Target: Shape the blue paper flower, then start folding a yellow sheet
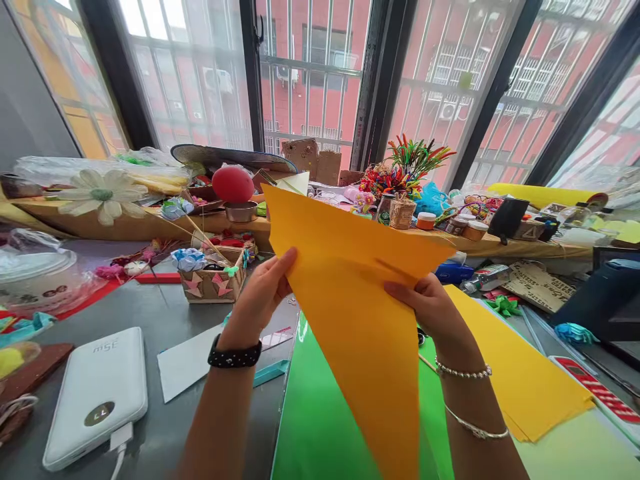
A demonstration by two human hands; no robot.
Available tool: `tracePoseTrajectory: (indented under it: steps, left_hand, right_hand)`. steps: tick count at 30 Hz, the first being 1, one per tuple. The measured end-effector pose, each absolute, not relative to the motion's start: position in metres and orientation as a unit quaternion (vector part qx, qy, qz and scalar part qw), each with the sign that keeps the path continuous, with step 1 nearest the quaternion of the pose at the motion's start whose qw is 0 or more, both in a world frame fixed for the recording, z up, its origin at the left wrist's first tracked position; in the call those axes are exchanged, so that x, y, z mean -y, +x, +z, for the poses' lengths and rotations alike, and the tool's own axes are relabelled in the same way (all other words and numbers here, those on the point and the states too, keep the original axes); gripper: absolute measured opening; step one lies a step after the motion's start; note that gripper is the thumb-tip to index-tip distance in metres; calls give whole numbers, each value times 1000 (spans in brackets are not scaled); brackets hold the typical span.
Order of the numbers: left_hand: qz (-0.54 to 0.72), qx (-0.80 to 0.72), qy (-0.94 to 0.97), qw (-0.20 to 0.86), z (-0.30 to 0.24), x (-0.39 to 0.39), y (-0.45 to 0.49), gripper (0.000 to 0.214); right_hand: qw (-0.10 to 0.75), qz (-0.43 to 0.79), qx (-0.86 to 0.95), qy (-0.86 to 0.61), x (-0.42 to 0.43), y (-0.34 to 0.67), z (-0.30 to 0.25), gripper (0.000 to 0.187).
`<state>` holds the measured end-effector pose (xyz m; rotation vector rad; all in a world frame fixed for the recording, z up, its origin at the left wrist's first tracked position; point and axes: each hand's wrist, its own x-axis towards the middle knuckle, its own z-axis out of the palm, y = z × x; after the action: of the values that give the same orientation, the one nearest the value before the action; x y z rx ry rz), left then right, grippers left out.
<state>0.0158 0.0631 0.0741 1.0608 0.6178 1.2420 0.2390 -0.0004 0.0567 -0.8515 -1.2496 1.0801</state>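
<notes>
A large sheet of orange-yellow paper (350, 287) is held up in front of me, with slanting sides that narrow toward the bottom. My left hand (265, 287) pinches its left edge, thumb on the near face and fingers behind. On the right edge, my right hand (425, 300) grips the paper the same way, its thumb lying across the front. Below the paper lies a glossy green sheet (320, 400) on the table, partly covered from view. More yellow paper (525, 373) lies flat to the right of my right forearm.
At the left lies a white power bank (97, 393) with a cable plugged in. A decorated cardboard box (213, 277) stands behind my left hand. Craft supplies crowd the window ledge, including a red balloon (233, 183). A white paper piece (187, 360) lies left of the green sheet.
</notes>
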Motion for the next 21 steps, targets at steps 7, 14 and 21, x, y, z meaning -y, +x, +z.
tracePoseTrajectory:
  steps: [7,14,21]
  left_hand:
    - [458,-215,477,718,71,-55,37,30]
    - [512,-161,430,726,75,-52,39,58]
    - [608,-250,445,608,69,-51,46,40]
  right_hand:
    - [664,308,575,-365,-9,235,54,27]
    - [650,189,642,-360,-12,233,53,37]
    - [557,141,734,-362,-12,230,55,39]
